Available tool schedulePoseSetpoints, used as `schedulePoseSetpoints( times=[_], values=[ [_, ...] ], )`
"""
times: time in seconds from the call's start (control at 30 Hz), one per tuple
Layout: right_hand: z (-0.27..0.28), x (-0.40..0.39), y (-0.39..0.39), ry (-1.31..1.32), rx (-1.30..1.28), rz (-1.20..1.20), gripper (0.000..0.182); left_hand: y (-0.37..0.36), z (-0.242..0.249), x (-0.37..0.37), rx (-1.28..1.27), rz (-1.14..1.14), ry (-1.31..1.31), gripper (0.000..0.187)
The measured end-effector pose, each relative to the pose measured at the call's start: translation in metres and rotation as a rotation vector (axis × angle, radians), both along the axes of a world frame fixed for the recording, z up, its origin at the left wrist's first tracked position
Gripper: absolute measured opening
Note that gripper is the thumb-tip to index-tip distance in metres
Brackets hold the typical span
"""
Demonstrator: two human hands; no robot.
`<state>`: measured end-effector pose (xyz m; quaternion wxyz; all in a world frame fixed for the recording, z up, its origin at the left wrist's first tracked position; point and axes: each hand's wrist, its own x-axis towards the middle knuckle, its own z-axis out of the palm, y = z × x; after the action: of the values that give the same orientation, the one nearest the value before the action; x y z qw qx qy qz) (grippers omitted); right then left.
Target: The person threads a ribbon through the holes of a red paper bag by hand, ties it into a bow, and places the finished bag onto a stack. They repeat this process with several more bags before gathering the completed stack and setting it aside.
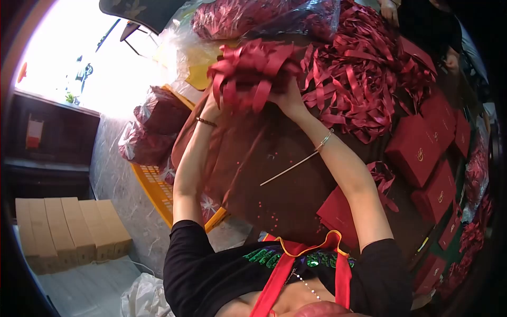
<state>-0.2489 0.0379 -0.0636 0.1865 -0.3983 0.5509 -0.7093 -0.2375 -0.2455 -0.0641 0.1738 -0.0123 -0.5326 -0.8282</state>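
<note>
Between my two hands is a thick bunch of dark red ribbons (256, 66), raised over the far side of a table covered in brown cloth (248, 158). My left hand (212, 108) is closed on its left side, and my right hand (290, 100) grips the right side. Loose ribbon ends hang over my fingers and hide most of them. Just right of my right hand lies a big tangled pile of the same ribbons (351, 84). A thin stick (288, 170) lies below my right forearm, its upper end by my bracelet.
Red gift boxes (420, 150) with gold marks stand along the right. Another red box (338, 214) lies under my right forearm. Plastic-bagged ribbons (227, 18) sit at the back. A yellow crate (150, 193) and cardboard boxes (68, 232) are at left. Another person's hand (452, 61) shows top right.
</note>
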Motion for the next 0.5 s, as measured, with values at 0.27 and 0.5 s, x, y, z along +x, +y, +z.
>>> schedulePoseSetpoints(
  times=[0.27,0.5],
  values=[
    [0.064,-0.034,0.004,-0.444,0.198,0.132,0.090,0.078,0.087,0.037,-0.182,0.312,-0.538,0.041],
    [0.086,-0.031,0.154,-0.485,0.483,0.487,0.051,0.007,0.054,-0.011,-0.362,0.047,-0.966,0.044]
  ],
)
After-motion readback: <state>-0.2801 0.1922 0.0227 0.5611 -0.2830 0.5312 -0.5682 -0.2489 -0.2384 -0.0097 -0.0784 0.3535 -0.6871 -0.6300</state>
